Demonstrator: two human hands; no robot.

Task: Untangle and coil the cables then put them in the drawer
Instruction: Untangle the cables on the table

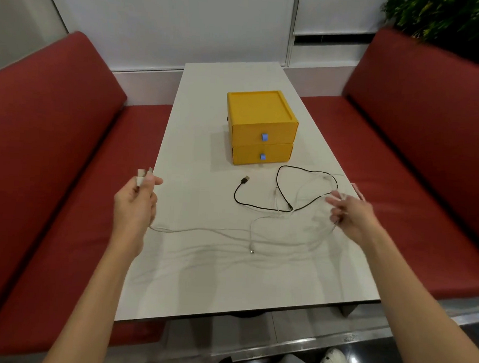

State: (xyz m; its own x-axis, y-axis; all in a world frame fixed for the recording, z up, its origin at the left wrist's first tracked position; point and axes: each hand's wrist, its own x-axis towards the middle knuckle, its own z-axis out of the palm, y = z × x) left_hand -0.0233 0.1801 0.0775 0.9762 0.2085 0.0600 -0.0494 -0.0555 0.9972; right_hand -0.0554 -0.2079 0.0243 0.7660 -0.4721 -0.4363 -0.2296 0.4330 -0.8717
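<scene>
Head view: the white table (225, 103) fills the centre, the yellow drawer unit (260, 127) above it, both drawers shut. Untangling is under way; next, free the white cable (202, 230) from the black cable (259, 206) at centre right. The left hand (134, 203) pinches a white plug; the right hand (353, 215), fingers half-curled, grips white strands.

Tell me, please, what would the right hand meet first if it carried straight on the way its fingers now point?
Probably the tangled loops of the black cable and white cable; the right hand points left and forward, though depth is unclear.
</scene>
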